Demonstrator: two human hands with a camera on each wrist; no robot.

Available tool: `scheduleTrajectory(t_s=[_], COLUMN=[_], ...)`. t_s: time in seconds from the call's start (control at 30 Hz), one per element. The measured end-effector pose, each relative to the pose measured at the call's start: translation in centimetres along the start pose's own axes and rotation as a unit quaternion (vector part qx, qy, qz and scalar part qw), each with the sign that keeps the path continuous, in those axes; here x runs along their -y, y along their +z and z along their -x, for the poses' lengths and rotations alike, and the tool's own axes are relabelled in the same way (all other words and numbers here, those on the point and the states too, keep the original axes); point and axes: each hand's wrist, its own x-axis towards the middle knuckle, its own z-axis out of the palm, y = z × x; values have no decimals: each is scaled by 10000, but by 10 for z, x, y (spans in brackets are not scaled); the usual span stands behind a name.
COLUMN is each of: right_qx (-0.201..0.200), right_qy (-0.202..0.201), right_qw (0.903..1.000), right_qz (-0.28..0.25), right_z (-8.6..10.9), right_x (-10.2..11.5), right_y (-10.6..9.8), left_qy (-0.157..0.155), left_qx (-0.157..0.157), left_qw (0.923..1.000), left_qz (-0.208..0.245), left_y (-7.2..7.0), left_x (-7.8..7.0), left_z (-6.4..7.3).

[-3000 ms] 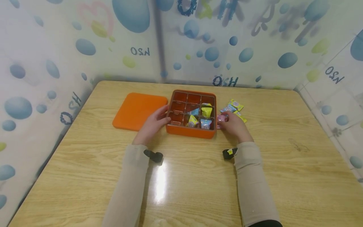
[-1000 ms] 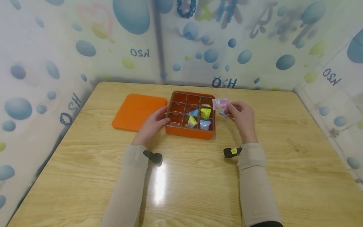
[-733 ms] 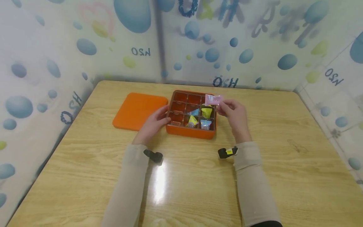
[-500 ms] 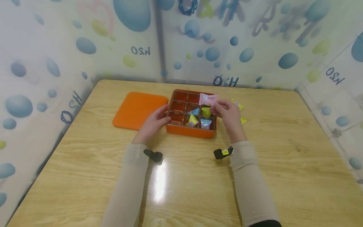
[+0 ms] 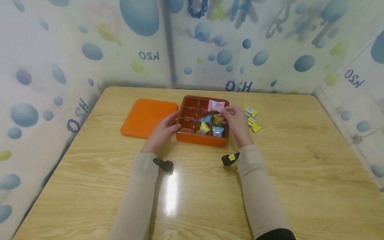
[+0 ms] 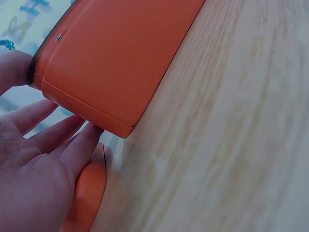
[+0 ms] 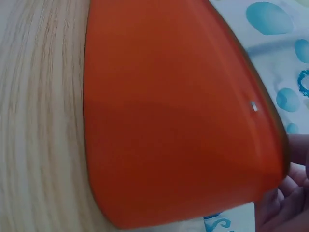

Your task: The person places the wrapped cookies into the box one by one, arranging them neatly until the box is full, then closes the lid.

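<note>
A square orange box [image 5: 200, 138] with a divided tray stands on the table. My left hand [image 5: 162, 130] holds its left near corner, thumb at the rim and fingers against the side, as the left wrist view shows. My right hand [image 5: 237, 121] is over the box's right side and pinches a pink-wrapped candy [image 5: 216, 105] above the back right compartment. Inside the tray lie a blue candy [image 5: 205, 119] in the middle, a yellow candy [image 5: 204, 128] at front centre and another blue candy [image 5: 217, 131] at front right. A yellow-green candy [image 5: 216, 119] is partly hidden by my right fingers.
An orange lid [image 5: 147, 116] lies flat left of the box, beside my left hand. Several yellow and blue candies [image 5: 253, 124] lie on the table [image 5: 204, 200] right of the box. A patterned wall [image 5: 192, 73] rises behind the table's back edge.
My right hand has picked up the pink candy from beside the box and carried it left, over the back right compartment. The left hand has stayed at the box.
</note>
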Motion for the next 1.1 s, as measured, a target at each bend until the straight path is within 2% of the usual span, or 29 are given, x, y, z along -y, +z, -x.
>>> scheduleTrajectory(t_s=[0.2,0.4,0.67,1.1], right_qx=[200,404,802,881], right_qy=[260,663,846,1108], right_qw=[9994,9967,9913,9850], right_qz=[119,236,615,984], right_z=[-7,-14,-20,-26], right_x=[6,13,21,25], right_y=[1,4,1,3], left_qy=[6,-40,46,32], left_qx=[44,-28,58,29], left_qw=[9999,10000,10000,10000], left_qz=[140,68,61,-67], left_y=[0,-4,0,-1], left_x=[-1,0,2,2], left_z=[2,3,2,3])
